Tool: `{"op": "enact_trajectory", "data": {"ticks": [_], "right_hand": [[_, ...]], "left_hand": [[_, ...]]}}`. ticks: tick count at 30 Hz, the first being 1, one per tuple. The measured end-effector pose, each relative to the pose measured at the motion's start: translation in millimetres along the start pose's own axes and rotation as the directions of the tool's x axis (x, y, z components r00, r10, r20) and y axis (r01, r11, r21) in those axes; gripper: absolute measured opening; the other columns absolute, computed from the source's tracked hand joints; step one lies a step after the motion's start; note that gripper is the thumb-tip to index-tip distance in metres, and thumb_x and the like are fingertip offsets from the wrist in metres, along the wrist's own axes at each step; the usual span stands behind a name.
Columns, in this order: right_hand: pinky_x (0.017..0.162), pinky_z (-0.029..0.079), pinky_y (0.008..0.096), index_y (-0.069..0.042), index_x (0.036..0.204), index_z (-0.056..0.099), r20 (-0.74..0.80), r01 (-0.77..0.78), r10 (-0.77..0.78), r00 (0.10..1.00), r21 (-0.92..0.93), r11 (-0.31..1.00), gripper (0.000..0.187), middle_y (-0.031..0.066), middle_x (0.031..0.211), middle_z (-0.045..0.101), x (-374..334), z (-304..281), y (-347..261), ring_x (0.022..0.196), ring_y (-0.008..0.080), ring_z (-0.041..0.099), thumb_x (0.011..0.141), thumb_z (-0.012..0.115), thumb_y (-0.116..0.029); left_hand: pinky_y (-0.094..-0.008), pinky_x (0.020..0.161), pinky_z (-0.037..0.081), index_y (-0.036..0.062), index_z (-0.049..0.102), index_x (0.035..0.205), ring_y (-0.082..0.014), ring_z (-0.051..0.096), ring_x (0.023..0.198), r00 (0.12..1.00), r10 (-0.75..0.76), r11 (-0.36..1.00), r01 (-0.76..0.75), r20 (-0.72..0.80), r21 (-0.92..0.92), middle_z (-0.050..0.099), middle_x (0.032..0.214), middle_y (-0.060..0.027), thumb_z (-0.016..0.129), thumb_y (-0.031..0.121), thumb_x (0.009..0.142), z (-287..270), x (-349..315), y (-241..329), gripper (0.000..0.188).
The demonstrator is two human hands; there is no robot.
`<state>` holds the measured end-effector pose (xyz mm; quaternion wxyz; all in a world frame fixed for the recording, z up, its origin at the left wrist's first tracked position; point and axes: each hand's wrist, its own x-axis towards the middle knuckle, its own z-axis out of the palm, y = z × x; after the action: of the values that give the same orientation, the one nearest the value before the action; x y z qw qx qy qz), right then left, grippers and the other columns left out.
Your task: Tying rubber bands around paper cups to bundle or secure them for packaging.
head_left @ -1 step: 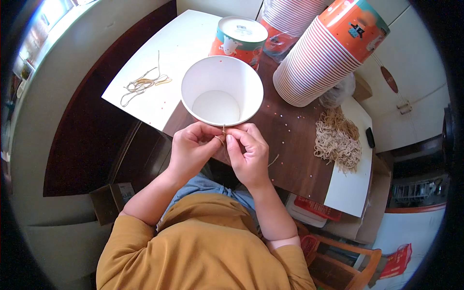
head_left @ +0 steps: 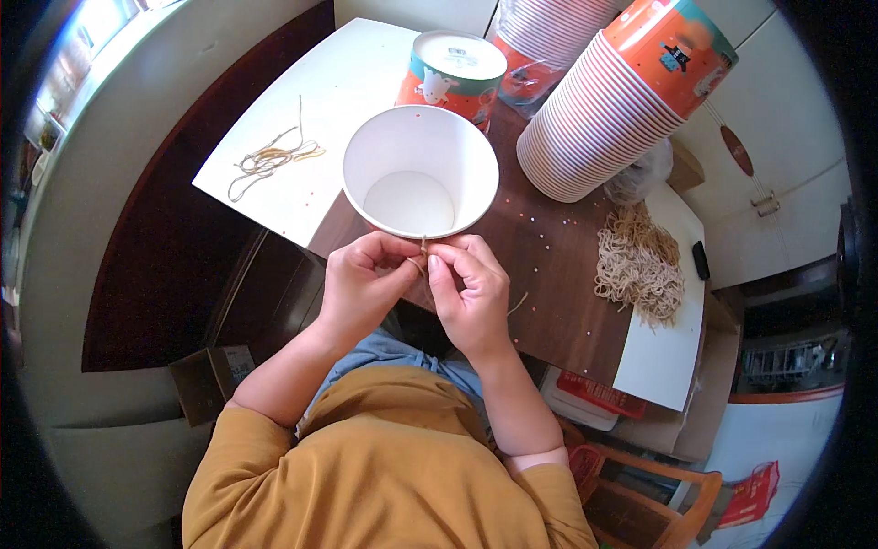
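Observation:
A large white-lined paper bucket (head_left: 370, 156) stands mouth up at the table's near edge. A thin tan cord (head_left: 423, 244) comes through or over its near rim; which of these I cannot tell. Just below that rim, my left hand (head_left: 358, 279) pinches the cord between thumb and forefinger. Close beside it, almost touching, my right hand (head_left: 474, 291) pinches the same cord, thumb upward. A small loop of cord shows between the fingertips, and the rest is hidden behind them.
Behind the bucket stands an upside-down orange and green bucket (head_left: 457, 59). A tall nested bucket stack (head_left: 594, 114) leans at the back right, another (head_left: 549, 37) behind it in plastic. Loose cords (head_left: 265, 163) lie at left, a cord heap (head_left: 640, 270) at right on the brown-and-white table (head_left: 567, 311).

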<state>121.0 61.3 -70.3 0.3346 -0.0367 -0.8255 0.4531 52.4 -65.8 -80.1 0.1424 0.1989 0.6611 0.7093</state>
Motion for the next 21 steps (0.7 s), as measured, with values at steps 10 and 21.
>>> {"op": "enact_trajectory", "data": {"ticks": [10, 21], "right_hand": [[0.068, 0.049, 0.0221, 0.001, 0.09, 0.069, 0.255, -0.579, 0.559, 0.789, 0.615, 0.536, 0.011, 0.0035, 0.084, 0.068, 0, -3, 5, 0.072, 0.0074, 0.06, 0.088, 0.063, -0.008], [0.074, 0.048, 0.0214, 0.002, 0.092, 0.069, 0.189, -0.528, 0.564, 0.804, 0.663, 0.53, 0.014, 0.0024, 0.089, 0.068, -9, 6, -4, 0.078, 0.0067, 0.059, 0.092, 0.061, -0.01]], "left_hand": [[-0.0292, 0.062, 0.054, 0.0061, 0.069, 0.089, -0.0207, 0.068, 0.069, 0.912, 0.409, 0.831, -0.356, -0.035, 0.427, 0.069, 0.081, -0.0097, 0.073, 0.005, 0.075, 4, -4, -2, 0.015], [-0.0318, 0.066, 0.049, 0.0042, 0.068, 0.089, -0.0215, 0.066, 0.074, 0.728, 0.676, 0.577, -0.618, 0.113, 0.533, 0.069, 0.084, -0.0073, 0.071, -0.002, 0.071, 1, 1, 4, 0.02]]}}
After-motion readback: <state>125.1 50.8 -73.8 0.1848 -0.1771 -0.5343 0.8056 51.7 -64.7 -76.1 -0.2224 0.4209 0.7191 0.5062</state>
